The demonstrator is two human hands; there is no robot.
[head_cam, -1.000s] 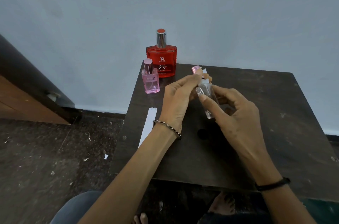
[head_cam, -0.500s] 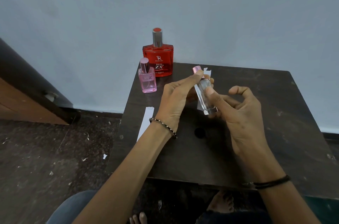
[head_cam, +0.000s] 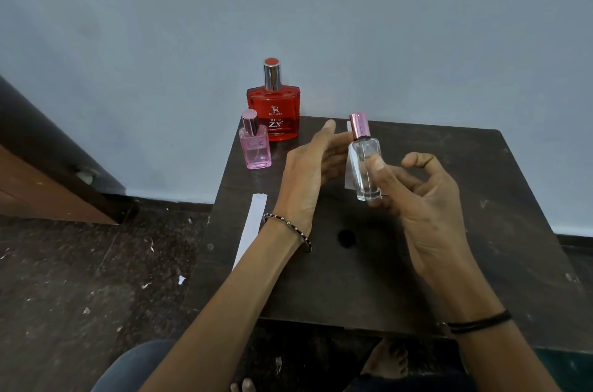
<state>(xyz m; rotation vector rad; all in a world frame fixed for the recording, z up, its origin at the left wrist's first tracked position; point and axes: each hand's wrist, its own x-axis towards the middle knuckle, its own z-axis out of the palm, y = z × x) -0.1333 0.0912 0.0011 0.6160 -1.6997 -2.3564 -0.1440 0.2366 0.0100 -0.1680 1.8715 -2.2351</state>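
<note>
A small clear glass perfume bottle with a pink metallic cap stands upright above the dark table. My right hand holds it, thumb on the front face and fingers behind. My left hand is just left of the bottle with its fingers straight, their tips hidden behind the glass. A white paper strip shows behind the bottle, between the two hands; whether my left fingers touch it I cannot tell.
A red perfume bottle and a small pink perfume bottle stand at the table's far left corner by the wall. A long white paper strip lies off the table's left edge. The tabletop has a round hole. Brown wooden furniture stands at left.
The clear bottle went from tilted to upright in my right hand. My left hand let go of the bottle's top and its fingers straightened beside it.
</note>
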